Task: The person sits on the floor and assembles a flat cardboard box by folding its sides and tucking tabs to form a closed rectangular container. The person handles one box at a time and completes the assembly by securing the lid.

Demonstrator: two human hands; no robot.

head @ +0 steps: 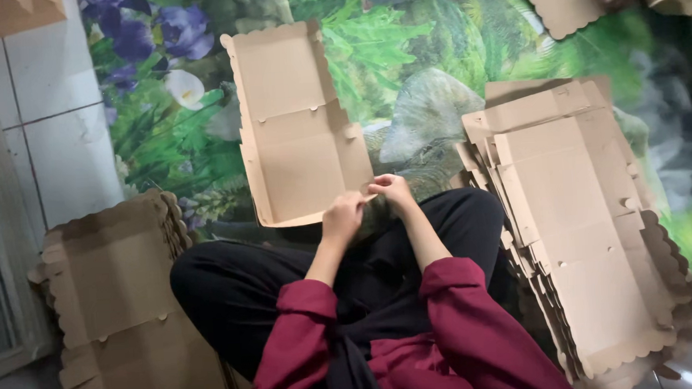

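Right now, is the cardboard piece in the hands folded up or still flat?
Partly folded: the cardboard piece has its side flaps raised, while its main panels lie open. Both hands pinch its near edge.

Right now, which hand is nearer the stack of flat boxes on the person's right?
Right. The right hand grips the box blank nearest the stack; the left hand sits farther away.

matt brown cardboard box blank (298, 125), glossy printed floor mat (418, 62)

Home floor: mat (436, 93), cardboard stacks (580, 228)
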